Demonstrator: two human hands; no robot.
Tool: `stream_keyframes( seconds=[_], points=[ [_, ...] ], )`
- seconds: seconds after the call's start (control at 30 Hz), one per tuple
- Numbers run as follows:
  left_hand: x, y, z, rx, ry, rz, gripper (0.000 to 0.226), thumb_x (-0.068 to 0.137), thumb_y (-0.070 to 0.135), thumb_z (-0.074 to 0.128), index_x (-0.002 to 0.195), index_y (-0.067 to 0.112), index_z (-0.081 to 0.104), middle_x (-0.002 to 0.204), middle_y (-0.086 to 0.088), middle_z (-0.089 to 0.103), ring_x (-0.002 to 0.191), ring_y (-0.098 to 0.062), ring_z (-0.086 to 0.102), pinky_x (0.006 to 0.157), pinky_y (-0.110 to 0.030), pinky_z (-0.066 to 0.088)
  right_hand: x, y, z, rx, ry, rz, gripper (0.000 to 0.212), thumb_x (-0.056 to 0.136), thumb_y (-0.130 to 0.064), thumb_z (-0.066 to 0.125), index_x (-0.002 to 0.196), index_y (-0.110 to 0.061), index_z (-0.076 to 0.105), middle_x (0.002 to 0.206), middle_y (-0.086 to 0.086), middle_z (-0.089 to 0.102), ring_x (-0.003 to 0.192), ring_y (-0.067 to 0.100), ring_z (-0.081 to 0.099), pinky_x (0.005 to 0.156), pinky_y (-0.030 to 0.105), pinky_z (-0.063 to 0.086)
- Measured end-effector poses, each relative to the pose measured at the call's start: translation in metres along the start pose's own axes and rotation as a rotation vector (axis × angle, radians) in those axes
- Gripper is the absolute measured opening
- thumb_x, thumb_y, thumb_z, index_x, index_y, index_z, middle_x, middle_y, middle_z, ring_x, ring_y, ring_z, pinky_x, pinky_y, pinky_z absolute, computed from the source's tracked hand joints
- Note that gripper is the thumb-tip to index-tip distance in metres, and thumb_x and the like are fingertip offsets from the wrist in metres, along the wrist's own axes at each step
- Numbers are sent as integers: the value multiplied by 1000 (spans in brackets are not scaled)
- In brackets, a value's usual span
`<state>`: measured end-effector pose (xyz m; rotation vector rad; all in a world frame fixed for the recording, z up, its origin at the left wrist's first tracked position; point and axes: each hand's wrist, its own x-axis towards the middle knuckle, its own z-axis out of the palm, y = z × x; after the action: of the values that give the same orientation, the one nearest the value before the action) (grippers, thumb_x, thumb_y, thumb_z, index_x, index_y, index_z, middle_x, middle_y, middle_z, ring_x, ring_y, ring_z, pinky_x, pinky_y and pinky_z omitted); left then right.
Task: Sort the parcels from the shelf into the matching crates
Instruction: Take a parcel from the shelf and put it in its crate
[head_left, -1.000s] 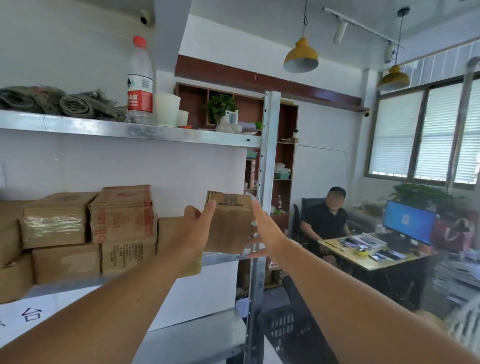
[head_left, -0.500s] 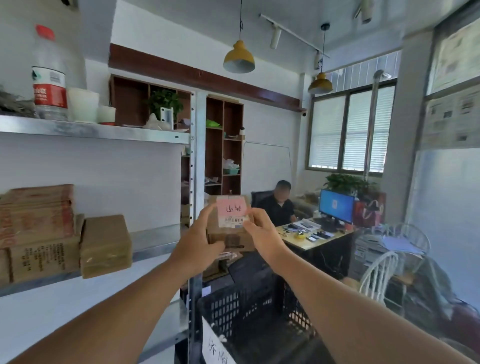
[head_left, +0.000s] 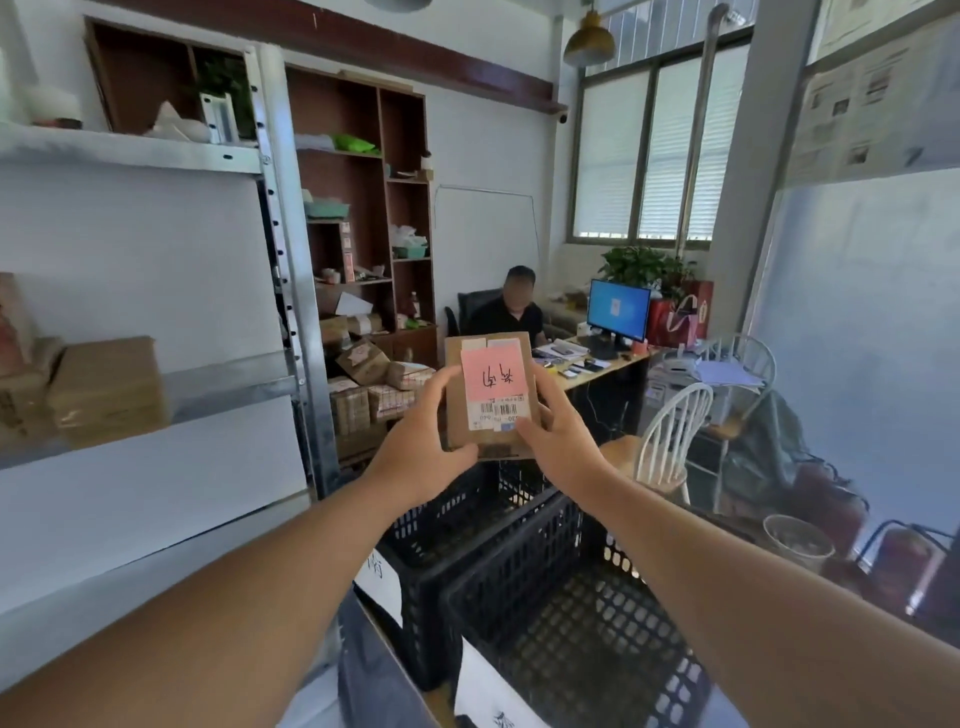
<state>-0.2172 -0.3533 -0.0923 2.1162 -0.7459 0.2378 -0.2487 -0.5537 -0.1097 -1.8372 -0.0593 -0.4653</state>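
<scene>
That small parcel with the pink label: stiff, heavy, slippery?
The parcel is probably stiff: its cardboard faces look flat and its edges square. Likely light, since the left hand and right hand hold it raised by its sides. The cardboard looks matte, so it's unlikely to be slippery.

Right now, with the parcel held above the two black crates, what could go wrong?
1. Both hands, left and right, pinch the parcel only at its lower edges; it may tip and fall.
2. The near crate and far crate touch, and their white labels are partly hidden, so the parcel could land in the wrong crate.
</scene>
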Motion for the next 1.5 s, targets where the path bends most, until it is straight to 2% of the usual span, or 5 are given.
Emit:
stream_keyframes(
  seconds=[0.37,0.83,1.03,1.3,1.5],
  points=[
    [5,-32,50,-8,-229,153,108,86,22,87,158,53,12,162,3,47,140,-22,54,108,-39,49,-69,40,-10,-190,227,98,79,104,-7,57,157,-56,24,141,-20,60,127,6,61,91,35,63],
    [6,-73,94,-158,-479,311,113,80,22,91,152,61,13,163,2,45,126,-24,66,107,-49,54,-124,65,19,-366,576,302,90,101,-8,62,161,-53,13,146,-16,57,129,10,62,92,44,63],
    [21,-83,116,-127,-508,279,114,82,21,91,155,59,12,164,2,44,133,-25,60,110,-48,51,-112,91,8,-371,567,309,88,101,-6,64,161,-50,16,142,-23,51,131,2,51,85,22,60],
    [80,-127,122,-5,-484,153,119,82,23,90,153,66,5,166,0,40,131,-28,62,108,-55,52,-31,142,18,-290,429,326,84,101,-10,63,158,-55,21,152,-15,54,142,8,48,113,46,50],
    [134,-184,113,75,-484,39,119,84,19,87,155,64,3,165,6,41,116,-23,68,105,-52,54,51,177,53,-281,296,319,75,101,-1,58,164,-30,30,166,-12,33,149,1,29,119,24,34]
  ],
)
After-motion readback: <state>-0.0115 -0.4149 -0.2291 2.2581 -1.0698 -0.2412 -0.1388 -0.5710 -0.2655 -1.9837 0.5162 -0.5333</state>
